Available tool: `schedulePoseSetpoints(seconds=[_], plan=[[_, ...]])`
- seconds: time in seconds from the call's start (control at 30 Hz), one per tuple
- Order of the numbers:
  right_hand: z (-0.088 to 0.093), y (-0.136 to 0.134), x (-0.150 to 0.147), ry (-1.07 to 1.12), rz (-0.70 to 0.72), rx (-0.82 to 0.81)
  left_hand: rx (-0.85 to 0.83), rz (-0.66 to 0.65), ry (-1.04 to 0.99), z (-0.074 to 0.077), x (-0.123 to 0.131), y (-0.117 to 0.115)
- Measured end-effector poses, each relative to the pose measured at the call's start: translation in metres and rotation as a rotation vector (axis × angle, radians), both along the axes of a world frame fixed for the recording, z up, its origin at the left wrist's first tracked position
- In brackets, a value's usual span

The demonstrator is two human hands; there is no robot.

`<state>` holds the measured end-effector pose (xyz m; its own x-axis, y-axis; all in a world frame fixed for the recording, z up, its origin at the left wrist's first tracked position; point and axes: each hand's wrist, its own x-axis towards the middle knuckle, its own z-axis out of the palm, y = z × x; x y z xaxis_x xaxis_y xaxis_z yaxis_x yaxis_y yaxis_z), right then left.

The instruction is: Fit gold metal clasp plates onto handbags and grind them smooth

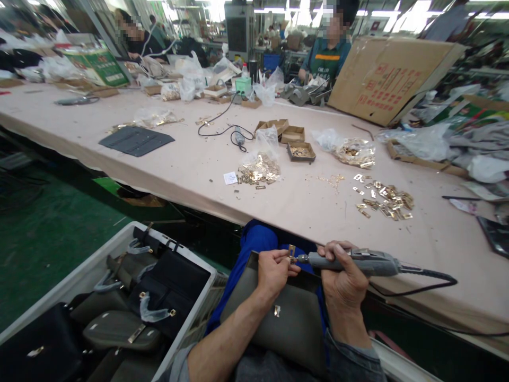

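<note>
My left hand [273, 269] pinches a small gold metal fitting [291, 251] at the top edge of a grey-green leather bag [290, 323] lying on my lap. My right hand [342, 276] is wrapped round a grey electric screwdriver [360, 262], held level with its tip against the fitting. A black cord [427, 281] runs off from the tool's rear to the right. A gold clasp [277, 311] sits on the bag's front.
A long pink worktable [199, 164] carries piles of gold fittings [385, 200], a plastic bag of hardware [260, 167] and small cardboard boxes [301, 152]. A white bin [119, 241] at lower left holds several bags. Other people work at the far side, near a large cardboard sheet [387, 77].
</note>
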<state>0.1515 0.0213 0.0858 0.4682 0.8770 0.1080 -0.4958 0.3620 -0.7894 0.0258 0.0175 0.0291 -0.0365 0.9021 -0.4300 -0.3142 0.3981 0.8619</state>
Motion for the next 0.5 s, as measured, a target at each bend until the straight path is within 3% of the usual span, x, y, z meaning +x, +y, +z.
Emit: schedulePoseSetpoints(seconds=[0.17,0.37,0.5], plan=[[0.004,-0.006,-0.009,-0.203,0.028,0.100,0.032,-0.019,0.003,-0.002,-0.001,0.000],[0.008,-0.012,-0.006,-0.576,0.181,0.151,0.071,-0.032,0.017,-0.004,-0.001,-0.001],[0.013,-0.006,-0.008,-0.731,0.296,0.212,0.125,-0.051,0.012,0.003,-0.003,-0.002]])
